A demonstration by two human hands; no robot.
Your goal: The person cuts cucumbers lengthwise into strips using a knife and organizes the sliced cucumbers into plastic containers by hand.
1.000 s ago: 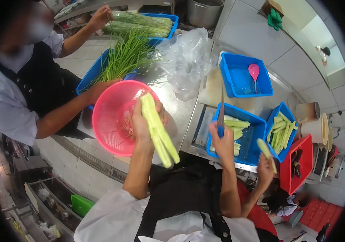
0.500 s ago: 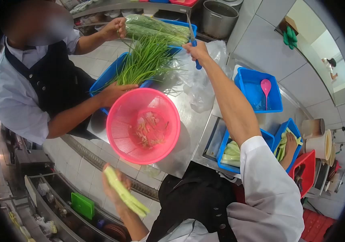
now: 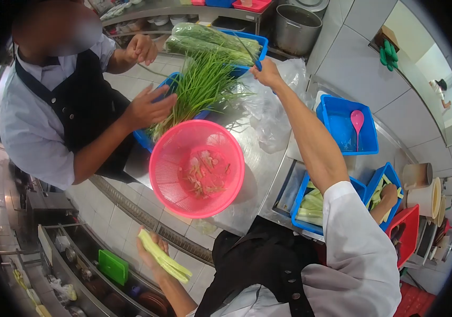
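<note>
My left hand [image 3: 151, 254], low and left of the pink basket, grips pale green peeled vegetable pieces [image 3: 165, 258]. With my arm stretched forward, my right hand [image 3: 267, 73] is closed around the blue handle of a knife [image 3: 258, 64], near the green onions [image 3: 199, 84] and a clear plastic bag [image 3: 276, 105]. The blade points up and away over the wrapped vegetables [image 3: 210, 39]. Between my arms the pink basket [image 3: 196, 169] stands at the metal table's edge with scraps inside.
Across the table a co-worker's hands [image 3: 149, 108] are by the green onions. Blue tubs [image 3: 347, 124] stand at the right, one with peeled pieces [image 3: 311, 207]. Another person's hand [image 3: 388, 196] reaches into a further tub. A red bin [image 3: 406, 232] is beyond.
My right hand has swung from the blue tubs to the far side with the knife. My left hand has moved down and left from the basket. The co-worker's lower hand has left the basket's rim.
</note>
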